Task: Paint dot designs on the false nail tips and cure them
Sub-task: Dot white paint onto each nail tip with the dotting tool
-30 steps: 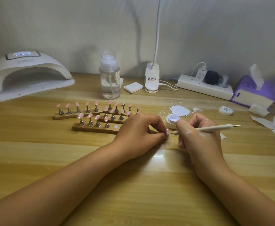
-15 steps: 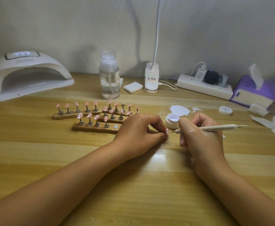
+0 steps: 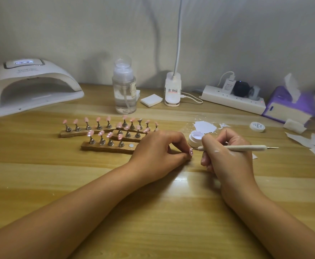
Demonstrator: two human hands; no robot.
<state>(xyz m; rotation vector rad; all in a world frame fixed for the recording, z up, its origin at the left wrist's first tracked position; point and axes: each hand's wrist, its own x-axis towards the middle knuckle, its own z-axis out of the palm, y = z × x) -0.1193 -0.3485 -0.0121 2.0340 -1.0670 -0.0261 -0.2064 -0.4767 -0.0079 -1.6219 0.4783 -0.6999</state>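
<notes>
the left hand (image 3: 158, 148) rests on the wooden table (image 3: 153, 212) with its fingers curled in, thumb and forefinger pinching one pink nail tip (image 3: 191, 152) by its small stand, the tip turned toward the right and already carrying a few white dots. the right hand (image 3: 227, 156) holds a pale dotting tool (image 3: 233, 148) like a pen, fingers wrapped close round the shaft near its front end, and the fine metal point at that end sits just at the pinched tip; whether it touches cannot be told. the tool lies almost level, its other metal point sticking out to the right. just behind the two hands stands a small open white gel pot (image 3: 196, 139), with a white paint smear (image 3: 205, 126) on the table behind it and the pot's lid (image 3: 257, 126) well off to the right. left of the hands are three wooden holder strips; the front strip (image 3: 106, 148) bears four pink tips on metal stands (image 3: 91, 133) and one bare round magnet spot at its right end. the curing lamp (image 3: 29, 85) sits at the far left with its display lit. along the wall stand a clear pump bottle (image 3: 124, 90), a desk lamp base (image 3: 173, 90), a power strip (image 3: 231, 100) and a purple tissue box (image 3: 287, 107)
</notes>
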